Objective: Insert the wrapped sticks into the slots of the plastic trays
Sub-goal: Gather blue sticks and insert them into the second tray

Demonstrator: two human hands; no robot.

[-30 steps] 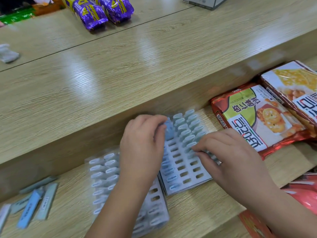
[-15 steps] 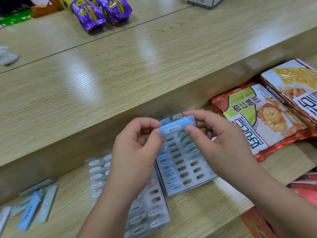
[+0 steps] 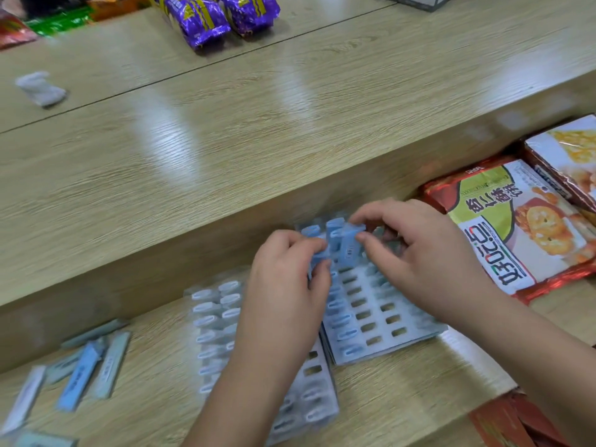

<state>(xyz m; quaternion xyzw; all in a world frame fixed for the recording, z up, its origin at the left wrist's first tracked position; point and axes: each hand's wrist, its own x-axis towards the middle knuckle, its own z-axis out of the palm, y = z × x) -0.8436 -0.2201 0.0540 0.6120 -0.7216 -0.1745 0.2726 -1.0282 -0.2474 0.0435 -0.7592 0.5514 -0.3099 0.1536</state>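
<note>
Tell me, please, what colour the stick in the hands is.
The stick is light blue with a white label; head view.

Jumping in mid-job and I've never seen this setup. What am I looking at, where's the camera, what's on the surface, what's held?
No machine: a person's bare hands, filmed by one head-worn camera looking down. The right hand pinches a blue wrapped stick over the right tray, whose slots are partly filled. The left hand curls beside it; its grip is unclear. A second tray lies left, loose sticks farther left, snack bags to the right, all on a wooden shelf.
</note>
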